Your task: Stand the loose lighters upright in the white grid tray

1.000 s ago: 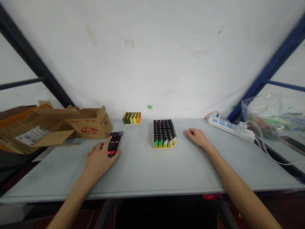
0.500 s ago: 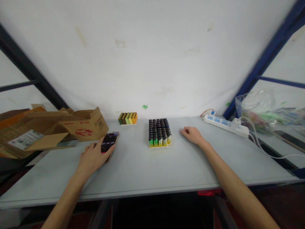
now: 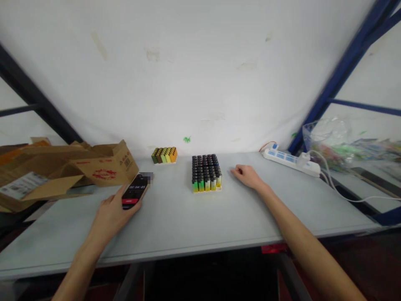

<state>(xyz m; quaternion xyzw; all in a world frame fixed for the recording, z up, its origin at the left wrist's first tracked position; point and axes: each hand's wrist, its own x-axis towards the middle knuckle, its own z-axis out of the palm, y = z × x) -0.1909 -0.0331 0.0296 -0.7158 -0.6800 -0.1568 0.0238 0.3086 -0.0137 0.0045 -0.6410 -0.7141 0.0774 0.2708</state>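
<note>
My left hand (image 3: 111, 215) grips a smartphone (image 3: 135, 193) by its sides near the table's left part. Its dark screen shows a timer at 00:04:05 and a red button. In the middle stands a white tray (image 3: 208, 191) packed with rows of lighters (image 3: 206, 173), black-topped, with green, yellow and whitish bodies in the front row. One slot at the tray's front right corner has no lighter. To the right of this tray, my right hand (image 3: 248, 175) rests on the tabletop with its fingers curled in and nothing visible in them.
A smaller block of yellow, orange and dark green lighters (image 3: 164, 155) sits by the wall. Opened cardboard boxes (image 3: 106, 165) are at the left. On the right lie a white power strip (image 3: 291, 162) with cables, plastic bags (image 3: 332, 142) and a dark flat device (image 3: 376, 180).
My left hand has slid lower along the phone, and more of its screen shows, including the red button. My right hand keeps its curled pose. The whole view has shifted slightly.
</note>
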